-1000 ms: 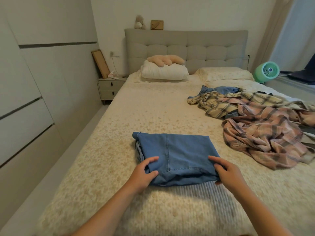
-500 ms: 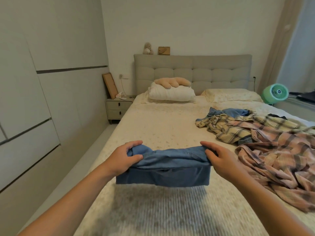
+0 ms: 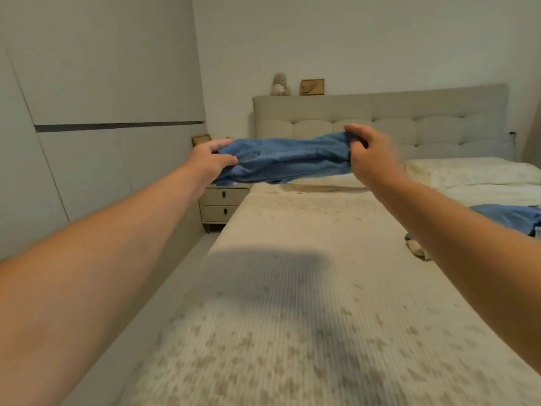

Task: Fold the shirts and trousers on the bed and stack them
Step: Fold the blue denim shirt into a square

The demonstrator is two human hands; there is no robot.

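The folded jeans (image 3: 285,159) hang above the bed (image 3: 292,288), long axis running crosswise, left hand (image 3: 212,162) and right hand (image 3: 369,155) each pinching one end, equally near.

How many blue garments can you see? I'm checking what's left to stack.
2. The folded jeans are held above the bed between the left hand and right hand. Another blue garment lies at the right edge, partly cut off. More may lie outside the view.
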